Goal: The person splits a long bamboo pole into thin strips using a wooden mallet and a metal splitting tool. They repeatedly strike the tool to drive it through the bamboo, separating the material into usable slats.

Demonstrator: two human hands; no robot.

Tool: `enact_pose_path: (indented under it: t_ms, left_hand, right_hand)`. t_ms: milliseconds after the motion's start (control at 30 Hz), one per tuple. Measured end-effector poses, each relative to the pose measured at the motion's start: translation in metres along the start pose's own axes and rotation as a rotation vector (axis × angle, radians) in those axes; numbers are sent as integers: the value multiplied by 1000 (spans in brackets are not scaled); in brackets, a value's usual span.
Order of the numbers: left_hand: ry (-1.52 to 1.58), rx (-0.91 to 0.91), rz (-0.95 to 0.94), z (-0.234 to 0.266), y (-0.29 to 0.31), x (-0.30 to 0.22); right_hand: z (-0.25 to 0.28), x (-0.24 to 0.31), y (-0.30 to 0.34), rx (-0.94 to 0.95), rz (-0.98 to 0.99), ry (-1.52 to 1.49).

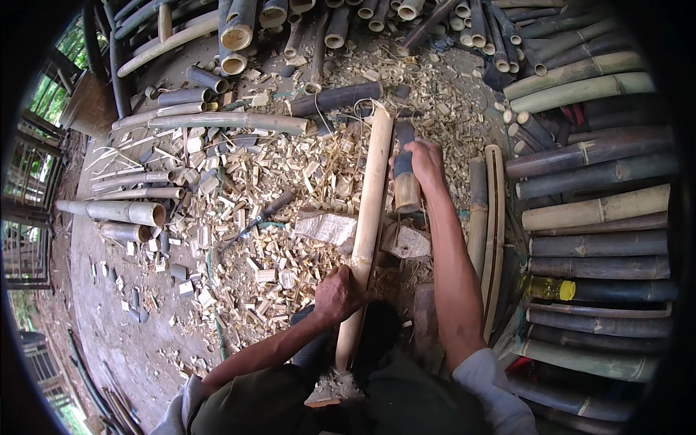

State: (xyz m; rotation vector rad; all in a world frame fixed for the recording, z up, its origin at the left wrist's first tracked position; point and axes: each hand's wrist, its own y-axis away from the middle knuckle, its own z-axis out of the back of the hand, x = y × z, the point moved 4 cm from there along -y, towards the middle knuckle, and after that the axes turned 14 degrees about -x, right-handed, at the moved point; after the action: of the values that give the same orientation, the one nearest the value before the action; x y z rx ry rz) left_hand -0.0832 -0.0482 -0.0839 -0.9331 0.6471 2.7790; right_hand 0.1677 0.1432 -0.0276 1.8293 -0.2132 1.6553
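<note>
A long pale bamboo pole [375, 181] slants up from between my legs, crossing a rough wooden block [326, 227]. My left hand [336, 296] is closed around the pole's lower part. In my right hand [425, 163] is a short, thick bamboo piece [407, 193], dark above and pale at its lower end. It is held upright beside the pole, on its right; whether the two touch I cannot tell. Thin curled strips hang at the pole's far end. Left of the block, a tool with a dark handle [277, 203] lies on the chips.
Bamboo chips [290, 163] cover the ground around the block. Dark and pale bamboo lengths [594, 210] are stacked along the right, with a yellow-capped bottle [551, 288] among them. More cut tubes [235, 40] lie at the far side, and several poles [119, 210] at left.
</note>
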Motion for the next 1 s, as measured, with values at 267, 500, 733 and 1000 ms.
enact_pose_path:
  t_ms: [267,500,733,1000]
  left_hand:
    - [767,179,2,-11,-7,37]
    - [859,178,24,-3,-11,17]
    - [693,114,-10,-1,-11,12]
    - [496,0,-87,-2,-6,5]
  right_hand:
    - [22,3,103,117,-2,-36]
    - [69,-70,262,102,52,389]
    - [80,-81,288,124,305,703]
    - [70,-86,290,136,301,683]
